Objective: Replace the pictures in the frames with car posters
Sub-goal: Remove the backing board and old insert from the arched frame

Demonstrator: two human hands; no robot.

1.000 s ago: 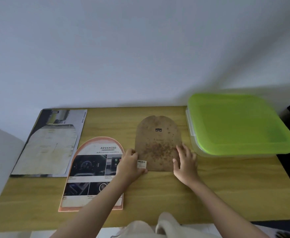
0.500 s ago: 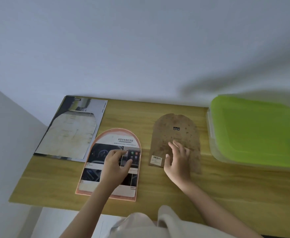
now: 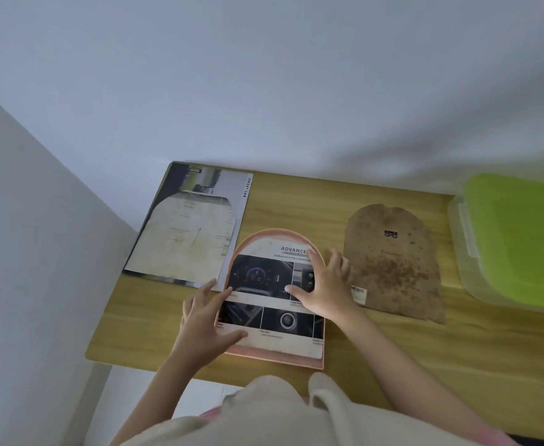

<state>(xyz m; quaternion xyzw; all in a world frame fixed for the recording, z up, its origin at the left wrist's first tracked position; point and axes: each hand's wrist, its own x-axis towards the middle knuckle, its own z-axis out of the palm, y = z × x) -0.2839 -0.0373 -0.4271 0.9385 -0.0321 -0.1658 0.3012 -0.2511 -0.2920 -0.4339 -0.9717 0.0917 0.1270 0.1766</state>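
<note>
Head view: the desk (image 3: 393,365) carries an arched pink frame (image 3: 273,357) lying flat near its front edge, car poster (image 3: 264,284) inside. Risk: the loose poster could skew or crease if the palms slide. Left hand (image 3: 204,320) and right hand (image 3: 325,292) press flat on it, fingers spread, gripping nothing.

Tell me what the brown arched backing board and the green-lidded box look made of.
Backing board: likely pressed fibreboard or cardboard, matte brown, mottled with dark speckles, small metal-looking hanger near the top. Box: plastic, cloudy translucent wall, smooth green lid.
</note>
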